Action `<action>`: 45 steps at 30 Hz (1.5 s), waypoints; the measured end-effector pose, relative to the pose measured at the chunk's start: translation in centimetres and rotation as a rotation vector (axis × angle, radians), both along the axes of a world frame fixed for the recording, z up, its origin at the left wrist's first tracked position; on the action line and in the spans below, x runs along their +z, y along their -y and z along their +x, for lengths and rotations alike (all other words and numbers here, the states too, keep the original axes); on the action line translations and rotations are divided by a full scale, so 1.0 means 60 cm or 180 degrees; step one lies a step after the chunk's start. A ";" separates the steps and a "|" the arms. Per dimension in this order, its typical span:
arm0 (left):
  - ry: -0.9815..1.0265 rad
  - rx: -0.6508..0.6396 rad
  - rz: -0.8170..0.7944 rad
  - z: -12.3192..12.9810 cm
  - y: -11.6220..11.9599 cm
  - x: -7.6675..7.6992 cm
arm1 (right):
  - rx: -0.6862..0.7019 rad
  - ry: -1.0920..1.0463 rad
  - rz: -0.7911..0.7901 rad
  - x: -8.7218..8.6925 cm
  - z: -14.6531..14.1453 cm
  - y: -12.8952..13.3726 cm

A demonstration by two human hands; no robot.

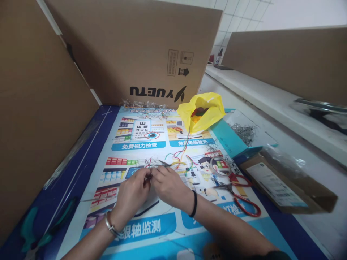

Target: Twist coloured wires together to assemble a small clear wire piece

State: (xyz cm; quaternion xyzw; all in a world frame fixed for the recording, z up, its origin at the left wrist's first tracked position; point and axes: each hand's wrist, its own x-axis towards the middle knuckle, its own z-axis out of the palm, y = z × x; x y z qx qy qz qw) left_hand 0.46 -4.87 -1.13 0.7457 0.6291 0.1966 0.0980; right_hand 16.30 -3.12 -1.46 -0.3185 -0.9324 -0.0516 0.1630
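Both hands meet near the middle of the printed poster sheet point(173, 220). My left hand point(135, 191), with a silver bangle at its wrist, has its fingers pinched together. My right hand point(169, 186), wearing a black band, is closed against it. Thin wires and threads point(151, 162) stick out just beyond the fingertips; whatever lies between the fingers is too small to make out. Small yellow-handled tweezers or scissors point(177, 164) lie just past my right hand. Red, green and yellow threads point(184, 146) run from the yellow bag point(202, 110) down toward the hands.
Red-handled scissors point(235, 191) and a tape roll point(220, 166) lie at the right. Beyond them is an open cardboard box point(284, 184). Teal-handled pliers point(38, 231) rest at the lower left. Large cardboard panels point(130, 47) stand behind and left. Tangled wires point(143, 104) line the back.
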 end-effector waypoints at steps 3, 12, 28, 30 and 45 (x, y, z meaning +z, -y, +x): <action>0.0021 0.0017 -0.0245 -0.001 -0.003 0.011 | 0.0130 0.0029 0.0038 0.012 0.010 -0.010; 0.0505 0.0373 -0.0012 -0.018 -0.010 0.006 | -0.0483 -0.0495 -0.0193 0.039 0.076 -0.048; 0.0852 0.0565 -0.0018 -0.032 -0.017 0.010 | -0.0525 -0.1199 -0.0806 0.015 0.044 -0.037; 0.1145 0.0580 -0.0117 -0.032 -0.017 0.011 | -0.0786 -0.1226 -0.1238 0.014 0.023 -0.033; 0.3154 0.0180 -0.1050 -0.029 -0.026 0.018 | -0.1031 -0.2941 -0.2793 0.001 -0.028 -0.040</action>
